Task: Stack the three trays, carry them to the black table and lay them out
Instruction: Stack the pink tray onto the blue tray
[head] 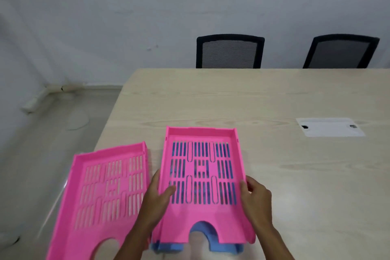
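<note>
Left hand [157,200] and right hand [256,198] clamp side walls of pink tray [202,175] nested on blue tray [202,238]; likely light, stiff, smooth plastic.

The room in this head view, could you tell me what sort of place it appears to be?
Probably an office meeting room. A long light wood table with a built-in cable cover plate stands by a plain wall, with two black mesh office chairs behind it. Plastic paper trays lie on the near end.

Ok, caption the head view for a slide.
Both hands seat a pink tray on the blue tray; second pink tray alongside.
</note>
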